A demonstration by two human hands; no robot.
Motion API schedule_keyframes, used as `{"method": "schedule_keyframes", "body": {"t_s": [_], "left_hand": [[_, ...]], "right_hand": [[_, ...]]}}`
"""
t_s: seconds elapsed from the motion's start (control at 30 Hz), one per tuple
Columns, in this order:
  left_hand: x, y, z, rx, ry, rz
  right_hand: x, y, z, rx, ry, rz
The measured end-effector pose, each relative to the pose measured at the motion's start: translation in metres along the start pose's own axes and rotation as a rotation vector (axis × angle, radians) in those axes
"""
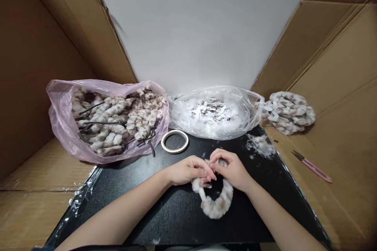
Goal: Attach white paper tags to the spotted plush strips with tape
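A plush fur hair band [217,208], white with brownish patches, hangs in a loop over the black table [141,208]. Its upper end is pinched between the fingers of my left hand [191,170] and my right hand [231,169], which almost meet there. My left fingertips reach over the band's left upper part, where a small pale, shiny piece shows beneath them. My right thumb and forefinger close on the top of the loop. The exact join between the fingertips is partly hidden.
Behind lie a pink bag [61,137] of fluffy bands with dark elastic ends, a clear bag [244,125] with white tags, and a tape roll [174,151]. Right are bundled fluffy bands [290,113], fluff scraps [260,146] and pink-handled snips [312,166]. Cardboard walls [338,66] flank the table.
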State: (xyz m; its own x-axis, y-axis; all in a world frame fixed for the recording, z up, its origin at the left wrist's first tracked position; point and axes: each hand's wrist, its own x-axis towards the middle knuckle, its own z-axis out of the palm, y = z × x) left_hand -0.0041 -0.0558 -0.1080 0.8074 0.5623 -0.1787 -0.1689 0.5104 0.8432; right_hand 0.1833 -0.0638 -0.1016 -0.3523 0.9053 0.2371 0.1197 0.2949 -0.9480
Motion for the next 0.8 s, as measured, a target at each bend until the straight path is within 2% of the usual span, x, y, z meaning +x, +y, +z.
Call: {"method": "schedule_keyframes", "body": {"t_s": [0.1, 0.17, 0.27, 0.3, 0.37, 0.47, 0.57, 0.67, 0.73, 0.8], "left_hand": [[-0.002, 0.007, 0.006, 0.009, -0.060, -0.061], [-0.007, 0.015, 0.010, 0.011, -0.064, -0.075], [-0.029, 0.036, 0.017, 0.114, -0.019, -0.058], [-0.041, 0.045, 0.020, 0.255, 0.004, -0.057], [-0.067, 0.061, 0.027, 0.536, 0.113, -0.051], [-0.105, 0.081, 0.032, 0.828, 0.487, 0.008], [-0.129, 0.093, 0.027, 1.038, 0.748, 0.056], [-0.135, 0.103, 0.015, 1.279, 0.888, 0.105], [-0.128, 0.114, 0.010, 1.416, 0.936, 0.124], [-0.113, 0.127, 0.010, 1.519, 0.934, 0.166]], "right_hand": [[0.000, 0.002, -0.002, 0.020, -0.036, 0.033], [0.004, 0.002, -0.003, -0.006, -0.008, 0.049], [0.016, -0.003, 0.000, -0.149, 0.040, 0.046], [0.022, -0.005, 0.004, -0.217, 0.009, 0.022], [0.037, -0.007, 0.014, -0.393, -0.111, -0.070], [0.059, -0.003, 0.036, -0.714, -0.269, -0.215], [0.076, 0.001, 0.053, -0.850, -0.325, -0.260], [0.083, -0.010, 0.051, -0.798, -0.305, -0.295], [0.084, -0.027, 0.038, -0.615, -0.305, -0.273], [0.083, -0.048, 0.021, -0.348, -0.316, -0.220]]}}
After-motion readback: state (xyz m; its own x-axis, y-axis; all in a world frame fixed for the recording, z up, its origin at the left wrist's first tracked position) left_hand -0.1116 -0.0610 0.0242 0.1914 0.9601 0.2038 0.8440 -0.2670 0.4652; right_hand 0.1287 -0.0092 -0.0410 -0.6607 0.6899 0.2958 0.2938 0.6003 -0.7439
